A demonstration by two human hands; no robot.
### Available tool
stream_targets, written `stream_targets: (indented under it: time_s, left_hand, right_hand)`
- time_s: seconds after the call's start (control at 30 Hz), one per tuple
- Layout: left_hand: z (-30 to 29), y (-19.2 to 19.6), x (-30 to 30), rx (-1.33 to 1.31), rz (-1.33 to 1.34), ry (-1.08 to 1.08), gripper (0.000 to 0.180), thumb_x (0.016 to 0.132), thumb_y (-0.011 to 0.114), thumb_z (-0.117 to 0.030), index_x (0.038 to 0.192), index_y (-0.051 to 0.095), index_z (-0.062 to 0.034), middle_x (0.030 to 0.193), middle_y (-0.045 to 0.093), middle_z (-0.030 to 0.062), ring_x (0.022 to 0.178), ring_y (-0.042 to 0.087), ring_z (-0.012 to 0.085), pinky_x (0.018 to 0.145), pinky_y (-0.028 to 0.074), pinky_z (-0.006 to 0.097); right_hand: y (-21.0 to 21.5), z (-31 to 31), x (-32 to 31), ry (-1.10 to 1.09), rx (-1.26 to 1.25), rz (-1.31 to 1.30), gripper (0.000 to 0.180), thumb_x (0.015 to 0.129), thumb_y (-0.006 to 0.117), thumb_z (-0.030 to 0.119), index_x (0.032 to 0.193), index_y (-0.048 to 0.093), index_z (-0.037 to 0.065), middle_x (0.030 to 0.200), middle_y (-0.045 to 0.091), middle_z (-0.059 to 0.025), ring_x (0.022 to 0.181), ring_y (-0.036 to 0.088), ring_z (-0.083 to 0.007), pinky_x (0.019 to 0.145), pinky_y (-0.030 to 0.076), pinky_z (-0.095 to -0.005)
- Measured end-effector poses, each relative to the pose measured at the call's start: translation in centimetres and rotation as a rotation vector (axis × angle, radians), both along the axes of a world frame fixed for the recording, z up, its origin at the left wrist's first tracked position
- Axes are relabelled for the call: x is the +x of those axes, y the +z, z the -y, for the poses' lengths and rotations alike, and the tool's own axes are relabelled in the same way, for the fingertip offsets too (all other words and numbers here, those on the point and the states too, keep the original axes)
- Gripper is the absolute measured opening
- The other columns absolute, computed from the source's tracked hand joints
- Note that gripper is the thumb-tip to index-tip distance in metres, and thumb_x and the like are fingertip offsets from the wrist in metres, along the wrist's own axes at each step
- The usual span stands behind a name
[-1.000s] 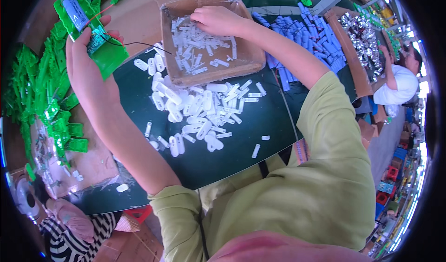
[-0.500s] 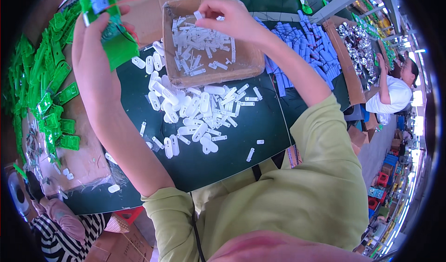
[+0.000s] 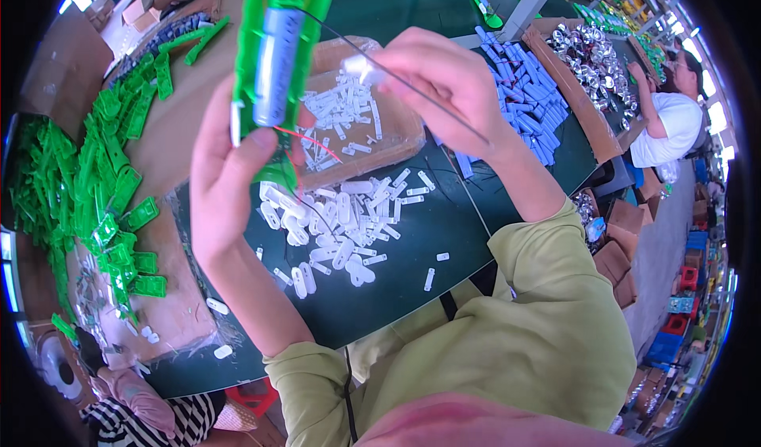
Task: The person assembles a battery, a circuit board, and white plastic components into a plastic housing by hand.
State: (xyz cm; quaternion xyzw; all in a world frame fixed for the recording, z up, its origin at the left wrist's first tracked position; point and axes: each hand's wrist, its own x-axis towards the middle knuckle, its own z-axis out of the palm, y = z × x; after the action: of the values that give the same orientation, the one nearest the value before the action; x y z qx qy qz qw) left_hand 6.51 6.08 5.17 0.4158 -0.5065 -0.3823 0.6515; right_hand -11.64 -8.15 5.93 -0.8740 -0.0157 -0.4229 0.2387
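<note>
- Workshop, dark-green worktable (image 3: 412, 284).
- Cardboard tray (image 3: 396, 152) on it, probably keeping small white plastic parts (image 3: 349, 102) together.
- Left hand (image 3: 224, 158): fingers gripping green plastic casing (image 3: 247, 70), blue cylindrical cell (image 3: 277, 66) facing camera, likely to keep it exposed.
- Right hand (image 3: 444, 82): fingertips pinching blurred white piece (image 3: 363, 68) above tray.

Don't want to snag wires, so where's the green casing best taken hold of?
Probably by the long sides of the green casing, at the end opposite your left grip, coming from the far left: a blue cylindrical cell lies between them, and a black wire and a red wire trail right.
</note>
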Motion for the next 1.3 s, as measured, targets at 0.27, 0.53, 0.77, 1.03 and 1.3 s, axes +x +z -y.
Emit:
stream_targets:
  time_s: [0.27, 0.53, 0.77, 1.03, 1.3]
  left_hand:
    - [1.4, -1.0, -2.0, 0.097, 0.105, -0.049, 0.048, 0.086, 0.047, -0.009, 0.132, 0.034, -0.0006, 0.097, 0.059, 0.0139, 0.072, 0.056, 0.0128, 0.055, 0.049, 0.025]
    - [2.0, -0.9, -3.4, 0.152, 0.314, 0.082, 0.044, 0.087, 0.044, -0.006, 0.130, 0.037, -0.0010, 0.092, 0.058, 0.0082, 0.073, 0.054, 0.0098, 0.057, 0.047, 0.023]
    - [2.4, -0.8, -3.1, 0.219, 0.091, -0.003, 0.042, 0.084, 0.044, -0.006, 0.126, 0.040, -0.0008, 0.088, 0.058, 0.0087, 0.071, 0.055, 0.0116, 0.059, 0.045, 0.024]
    - [3.4, -1.9, -3.2, 0.270, -0.163, -0.099, 0.044, 0.079, 0.041, -0.016, 0.120, 0.041, -0.0001, 0.085, 0.058, 0.0151, 0.061, 0.055, 0.0170, 0.052, 0.047, 0.028]
    - [3.6, -2.2, -3.0, 0.262, -0.200, -0.141, 0.044, 0.082, 0.042, -0.012, 0.124, 0.040, -0.0002, 0.086, 0.060, 0.0130, 0.064, 0.057, 0.0158, 0.053, 0.048, 0.028]
  right_hand:
    - [0.5, 2.0, 0.8, 0.138, 0.584, 0.144, 0.016, 0.088, 0.059, 0.008, 0.097, 0.048, 0.000, 0.074, 0.061, -0.0039, 0.066, 0.057, -0.0065, 0.059, 0.046, -0.0195]
    - [0.2, 2.9, 1.9, 0.090, 0.715, 0.124, 0.020, 0.087, 0.061, 0.011, 0.096, 0.045, 0.002, 0.068, 0.059, -0.0043, 0.058, 0.052, -0.0050, 0.049, 0.040, -0.0201]
    - [-0.6, 5.1, 2.6, -0.126, 0.486, -0.018, 0.026, 0.086, 0.064, 0.021, 0.094, 0.047, 0.003, 0.060, 0.054, 0.0016, 0.052, 0.040, -0.0010, 0.043, 0.025, -0.0210]
    - [-0.6, 5.1, 4.2, 0.165, 0.684, 0.009, 0.023, 0.092, 0.052, 0.025, 0.104, 0.052, 0.005, 0.085, 0.057, 0.0020, 0.075, 0.048, -0.0002, 0.058, 0.036, -0.0181]
    - [-1.1, 5.5, 3.2, 0.189, 0.662, -0.076, 0.031, 0.090, 0.052, 0.023, 0.118, 0.053, 0.009, 0.098, 0.062, 0.0010, 0.081, 0.052, -0.0014, 0.063, 0.040, -0.0179]
